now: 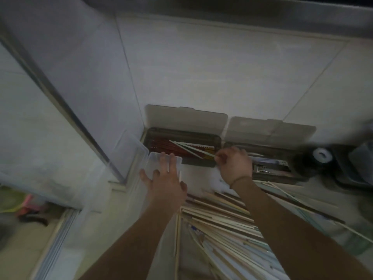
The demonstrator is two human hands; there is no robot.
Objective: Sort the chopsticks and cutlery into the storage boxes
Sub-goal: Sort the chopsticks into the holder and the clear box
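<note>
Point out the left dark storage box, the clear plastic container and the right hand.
left dark storage box [216, 139]: head view, right end of its rim.
clear plastic container [155, 156]: head view, far rim.
right hand [235, 165]: head view, back of hand.

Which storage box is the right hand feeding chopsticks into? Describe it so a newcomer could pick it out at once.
Two dark boxes sit side by side against the tiled wall, lids propped open. It is the left dark box, nearer the corner, just beyond the right hand. Unlike the right dark box, it holds reddish chopsticks with pale chopsticks lying diagonally on top.
</note>
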